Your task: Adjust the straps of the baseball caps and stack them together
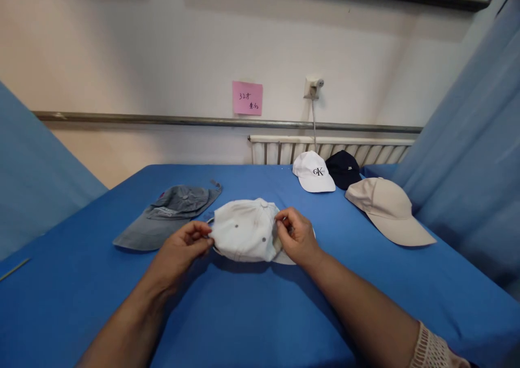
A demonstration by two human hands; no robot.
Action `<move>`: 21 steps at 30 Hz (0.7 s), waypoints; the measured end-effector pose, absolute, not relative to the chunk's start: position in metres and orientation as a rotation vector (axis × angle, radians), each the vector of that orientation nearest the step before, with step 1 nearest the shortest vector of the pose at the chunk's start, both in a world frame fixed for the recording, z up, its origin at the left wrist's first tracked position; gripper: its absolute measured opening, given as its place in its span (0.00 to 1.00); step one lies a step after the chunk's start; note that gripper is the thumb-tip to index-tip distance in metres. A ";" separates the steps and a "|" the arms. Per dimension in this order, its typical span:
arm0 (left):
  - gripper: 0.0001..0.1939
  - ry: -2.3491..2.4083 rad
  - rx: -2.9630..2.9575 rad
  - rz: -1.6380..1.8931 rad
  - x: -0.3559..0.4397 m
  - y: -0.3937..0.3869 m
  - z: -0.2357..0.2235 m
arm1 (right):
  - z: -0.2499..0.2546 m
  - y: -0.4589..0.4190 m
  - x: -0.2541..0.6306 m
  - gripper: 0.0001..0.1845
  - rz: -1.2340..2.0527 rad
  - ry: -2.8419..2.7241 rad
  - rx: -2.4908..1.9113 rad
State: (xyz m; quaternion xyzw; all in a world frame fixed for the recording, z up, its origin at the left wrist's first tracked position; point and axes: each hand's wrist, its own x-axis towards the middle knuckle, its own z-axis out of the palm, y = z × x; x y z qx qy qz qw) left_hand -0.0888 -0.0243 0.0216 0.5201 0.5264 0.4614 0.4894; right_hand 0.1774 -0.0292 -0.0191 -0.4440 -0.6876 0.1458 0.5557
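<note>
A pale, nearly white baseball cap [241, 232] lies on its side on the blue-covered table, its brim toward the right. My left hand [182, 249] pinches the cap's back edge near the strap opening. My right hand [296, 235] has its fingers closed on the front of the crown and covers part of the brim. Just left of the pale cap rests a grey cap [162, 216], brim pointing to the lower left, its strap end sticking up at the back.
At the back right sit a white cap [314, 173] with black letters, a dark navy cap [343, 168] and a beige cap [388, 208]. Behind the table [260, 314] are a radiator [280, 152] and a metal rail [182, 121]. Blue curtains [471, 156] hang at both sides.
</note>
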 end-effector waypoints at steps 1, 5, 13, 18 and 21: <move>0.16 1.246 1.156 1.199 -0.091 -0.023 0.022 | -0.020 -0.026 0.180 0.07 0.342 -1.596 -1.080; 0.20 1.078 0.859 1.252 -0.092 -0.017 0.020 | -0.027 -0.003 0.200 0.08 0.349 -1.446 -1.325; 0.15 1.255 0.814 1.290 -0.097 0.006 -0.003 | -0.053 0.020 0.242 0.07 0.612 -1.387 -1.913; 0.16 1.767 1.269 1.601 -0.100 0.005 -0.008 | -0.066 0.017 0.243 0.16 0.754 -1.343 -1.870; 0.20 1.872 1.675 1.548 -0.084 -0.007 0.001 | -0.070 0.022 0.240 0.21 0.798 -1.310 -1.840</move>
